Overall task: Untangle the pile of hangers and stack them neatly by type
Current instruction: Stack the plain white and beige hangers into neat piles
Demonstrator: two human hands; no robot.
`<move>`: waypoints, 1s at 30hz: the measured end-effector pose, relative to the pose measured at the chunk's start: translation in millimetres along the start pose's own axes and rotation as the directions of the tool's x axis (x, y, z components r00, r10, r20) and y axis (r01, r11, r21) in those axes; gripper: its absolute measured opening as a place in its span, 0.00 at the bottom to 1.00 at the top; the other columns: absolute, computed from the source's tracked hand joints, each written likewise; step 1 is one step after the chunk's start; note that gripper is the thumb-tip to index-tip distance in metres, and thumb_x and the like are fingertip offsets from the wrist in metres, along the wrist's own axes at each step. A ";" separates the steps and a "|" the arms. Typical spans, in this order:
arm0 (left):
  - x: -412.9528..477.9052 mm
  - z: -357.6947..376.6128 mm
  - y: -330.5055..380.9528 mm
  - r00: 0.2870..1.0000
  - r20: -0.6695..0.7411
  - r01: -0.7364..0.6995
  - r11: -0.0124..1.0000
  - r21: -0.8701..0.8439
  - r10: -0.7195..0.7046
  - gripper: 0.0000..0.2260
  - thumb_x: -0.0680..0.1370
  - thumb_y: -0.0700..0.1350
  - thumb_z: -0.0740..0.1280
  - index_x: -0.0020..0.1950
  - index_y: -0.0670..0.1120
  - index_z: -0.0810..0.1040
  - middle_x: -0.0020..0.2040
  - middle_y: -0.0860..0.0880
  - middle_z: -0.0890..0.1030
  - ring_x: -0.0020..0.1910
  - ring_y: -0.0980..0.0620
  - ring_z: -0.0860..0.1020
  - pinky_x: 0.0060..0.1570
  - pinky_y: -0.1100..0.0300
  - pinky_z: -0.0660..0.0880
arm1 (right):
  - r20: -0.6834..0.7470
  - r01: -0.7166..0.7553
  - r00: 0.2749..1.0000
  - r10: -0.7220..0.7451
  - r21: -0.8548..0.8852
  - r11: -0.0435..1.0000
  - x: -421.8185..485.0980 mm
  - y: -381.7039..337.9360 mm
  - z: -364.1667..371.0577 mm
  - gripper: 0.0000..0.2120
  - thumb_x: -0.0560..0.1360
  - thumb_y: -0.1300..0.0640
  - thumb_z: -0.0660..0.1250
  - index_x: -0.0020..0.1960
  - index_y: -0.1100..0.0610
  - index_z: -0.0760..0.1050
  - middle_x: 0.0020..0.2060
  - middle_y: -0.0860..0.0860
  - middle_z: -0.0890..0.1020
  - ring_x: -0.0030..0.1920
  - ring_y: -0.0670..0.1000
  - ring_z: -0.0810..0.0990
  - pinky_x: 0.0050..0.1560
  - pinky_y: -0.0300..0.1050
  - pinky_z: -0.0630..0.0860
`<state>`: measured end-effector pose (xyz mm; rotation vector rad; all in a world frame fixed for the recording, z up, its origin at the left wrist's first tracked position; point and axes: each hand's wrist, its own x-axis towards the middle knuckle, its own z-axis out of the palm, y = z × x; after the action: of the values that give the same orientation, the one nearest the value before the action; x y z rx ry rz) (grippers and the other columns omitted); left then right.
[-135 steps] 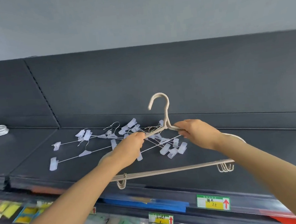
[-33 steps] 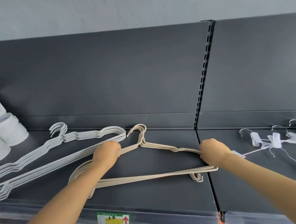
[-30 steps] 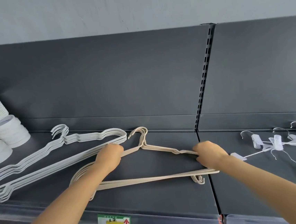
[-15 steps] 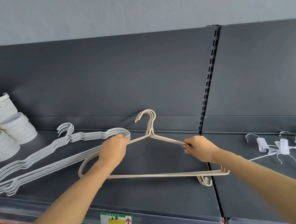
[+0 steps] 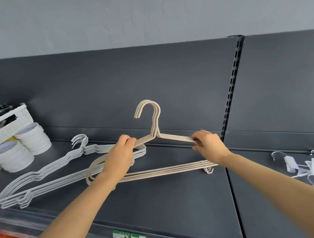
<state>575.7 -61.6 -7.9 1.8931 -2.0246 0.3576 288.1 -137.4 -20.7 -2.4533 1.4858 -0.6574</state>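
Four or so thin beige coated-wire hangers (image 5: 167,170) are bunched as one bundle, with their hooks nested and pointing up. The bundle is held between the two grips, just over the dark grey metal shelf (image 5: 179,203). The left grip (image 5: 120,157) curls its fingers round the left shoulder wires. The right grip (image 5: 208,145) pinches the right shoulder wires between thumb and bent fingers, so both are closed on the bundle.

The bundle looks light and stiff with a little spring. The loose wires would likely fan apart or slide on each other if squeezed at one spot only. Holding both shoulders close to the neck, as here, should keep them aligned, and the neck under the hooks is another fair place. The small notch loops under the bar below the right grip could snag on neighbours.

A stack of white coated-wire hangers (image 5: 42,174) lies flat on the shelf, outward of the left grip. Clear-clipped wire trouser hangers (image 5: 310,167) lie well apart, outward of the right grip.

The left grip hides where the beige bundle's shoulder meets the white stack, so I cannot tell if they touch. The right wrist covers the bundle's right end. The exact count is uncertain, and I cannot tell whether the bar rests on the shelf. The frame edge cuts off the clip hangers
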 end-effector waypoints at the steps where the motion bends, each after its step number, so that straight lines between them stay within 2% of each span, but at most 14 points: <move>1: -0.8 0.7 0.2 1.000 0.020 -0.002 1.000 0.019 0.001 0.21 0.73 0.32 0.66 0.65 0.43 0.71 0.59 0.45 0.74 0.46 0.45 0.78 0.44 0.56 0.74 | -0.003 0.004 1.000 -0.004 -0.030 1.000 0.5 -0.2 2.2 0.06 0.76 0.59 0.65 0.53 0.54 0.73 0.44 0.47 0.73 0.47 0.50 0.71 0.52 0.44 0.65; 3: -2.7 -1.8 0.8 1.000 0.021 -0.015 0.998 0.053 0.014 0.22 0.72 0.33 0.68 0.65 0.44 0.70 0.55 0.46 0.77 0.47 0.46 0.79 0.44 0.56 0.75 | -0.022 0.023 0.999 -0.025 -0.103 0.994 0.2 -0.8 7.0 0.07 0.78 0.58 0.62 0.55 0.55 0.72 0.48 0.49 0.75 0.50 0.53 0.72 0.52 0.45 0.64; 6: -8.3 -0.6 -4.7 0.996 0.011 -0.087 0.987 0.138 0.087 0.26 0.57 0.31 0.78 0.53 0.42 0.77 0.39 0.47 0.81 0.33 0.47 0.80 0.28 0.56 0.77 | -0.047 0.054 0.997 -0.068 -0.254 0.966 0.1 -0.3 13.6 0.08 0.78 0.62 0.60 0.56 0.56 0.72 0.47 0.52 0.75 0.48 0.56 0.73 0.49 0.47 0.66; 10: -16.5 4.0 -8.8 0.987 -0.016 -0.154 0.974 0.166 0.159 0.34 0.53 0.29 0.77 0.56 0.41 0.70 0.40 0.43 0.82 0.35 0.43 0.82 0.27 0.55 0.79 | -0.111 0.067 0.987 -0.113 -0.354 0.933 -5.8 0.5 20.4 0.14 0.66 0.72 0.69 0.47 0.57 0.75 0.36 0.52 0.75 0.34 0.54 0.70 0.37 0.44 0.63; 11: -16.8 3.2 -8.3 0.985 -0.024 -0.164 0.972 0.168 0.170 0.34 0.52 0.29 0.77 0.56 0.40 0.71 0.39 0.43 0.82 0.34 0.44 0.82 0.26 0.55 0.79 | -0.102 0.075 0.988 -0.119 -0.361 0.930 -6.3 1.2 20.3 0.13 0.66 0.71 0.69 0.47 0.58 0.75 0.35 0.52 0.75 0.34 0.55 0.71 0.36 0.44 0.64; 13: -14.5 0.2 -7.2 0.987 -0.027 -0.148 0.971 0.187 0.155 0.30 0.51 0.29 0.78 0.52 0.39 0.76 0.34 0.45 0.80 0.27 0.46 0.79 0.22 0.58 0.75 | -0.050 0.097 0.991 -0.120 -0.338 0.936 -4.7 2.3 16.7 0.06 0.73 0.66 0.65 0.49 0.58 0.75 0.38 0.53 0.76 0.38 0.57 0.74 0.38 0.45 0.67; 15: -12.2 -6.4 -3.7 0.993 0.026 -0.118 0.969 0.215 0.115 0.26 0.54 0.29 0.78 0.50 0.40 0.78 0.31 0.47 0.78 0.24 0.47 0.77 0.20 0.59 0.72 | 0.035 0.121 0.993 -0.116 -0.276 0.953 -0.5 1.9 7.7 0.05 0.79 0.60 0.60 0.50 0.59 0.74 0.42 0.54 0.77 0.42 0.58 0.75 0.41 0.48 0.72; 17: -9.9 -14.6 4.3 0.994 0.101 -0.064 0.975 0.215 0.043 0.20 0.67 0.32 0.72 0.57 0.41 0.75 0.39 0.46 0.81 0.34 0.44 0.80 0.29 0.56 0.73 | 0.086 0.104 0.992 -0.088 -0.202 0.974 2.1 -0.4 -1.4 0.06 0.79 0.59 0.60 0.45 0.59 0.72 0.40 0.53 0.76 0.41 0.57 0.74 0.40 0.48 0.71; 19: -8.7 -16.6 10.7 0.981 0.192 -0.033 0.974 0.222 -0.010 0.15 0.76 0.33 0.61 0.61 0.43 0.71 0.48 0.45 0.81 0.44 0.42 0.80 0.37 0.56 0.69 | 0.117 0.086 0.991 -0.069 -0.147 0.985 3.2 0.4 -6.9 0.11 0.78 0.59 0.61 0.38 0.56 0.65 0.33 0.50 0.71 0.37 0.55 0.70 0.35 0.46 0.64; 22: -8.0 -15.1 14.7 0.956 0.290 -0.022 0.980 0.198 -0.037 0.14 0.76 0.31 0.56 0.58 0.43 0.70 0.47 0.44 0.79 0.41 0.43 0.75 0.36 0.56 0.66 | 0.222 0.064 0.975 -0.020 -0.192 0.979 3.9 4.6 -8.5 0.15 0.78 0.58 0.60 0.34 0.52 0.61 0.30 0.48 0.69 0.36 0.56 0.70 0.33 0.47 0.62; 27: -12.3 -0.1 6.1 0.909 0.416 -0.039 0.989 0.140 -0.023 0.12 0.76 0.30 0.56 0.54 0.43 0.71 0.39 0.48 0.70 0.36 0.47 0.72 0.34 0.56 0.67 | 0.339 0.065 0.941 0.023 -0.247 0.967 -3.9 5.9 9.5 0.18 0.78 0.59 0.57 0.31 0.51 0.57 0.30 0.47 0.67 0.37 0.56 0.70 0.31 0.46 0.62; 30: -14.8 10.1 2.2 0.899 0.438 -0.040 0.990 0.134 -0.023 0.12 0.76 0.31 0.57 0.53 0.45 0.72 0.41 0.48 0.74 0.36 0.48 0.73 0.33 0.57 0.67 | 0.406 0.085 0.913 0.027 -0.255 0.963 -8.7 3.1 20.0 0.19 0.78 0.60 0.56 0.30 0.50 0.57 0.36 0.50 0.68 0.39 0.55 0.71 0.38 0.45 0.65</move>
<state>573.5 -52.1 -23.1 2.2107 -2.3420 0.0748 291.6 -132.4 -41.8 -2.5957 1.4421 0.0687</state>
